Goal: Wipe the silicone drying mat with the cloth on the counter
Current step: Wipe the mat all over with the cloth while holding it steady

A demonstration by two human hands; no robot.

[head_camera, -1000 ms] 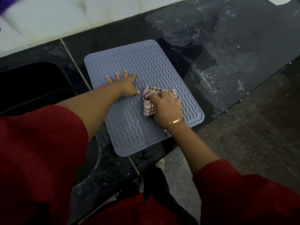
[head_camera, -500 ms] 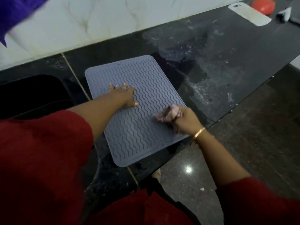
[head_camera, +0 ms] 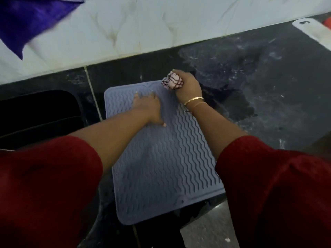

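Note:
A grey-blue silicone drying mat (head_camera: 161,167) with wavy ridges lies on the black stone counter (head_camera: 259,77). My left hand (head_camera: 149,108) presses flat on the mat's far left part, fingers spread. My right hand (head_camera: 188,88) is at the mat's far right corner, closed around a bunched pink cloth (head_camera: 172,81) with dark lines. The cloth sticks out of the fist to the left and touches the mat's far edge. My red sleeves cover the near corners of the mat.
A dark sink (head_camera: 41,111) lies left of the mat. The white tiled wall (head_camera: 161,24) runs along the back, with purple fabric (head_camera: 30,18) hanging at top left. A white board (head_camera: 311,31) lies at the far right. Wet smears mark the counter right of the mat.
My right hand has carried the cloth from the mat's near right edge up to its far right corner. The left hand stays pressed on the mat. The view has shifted closer.

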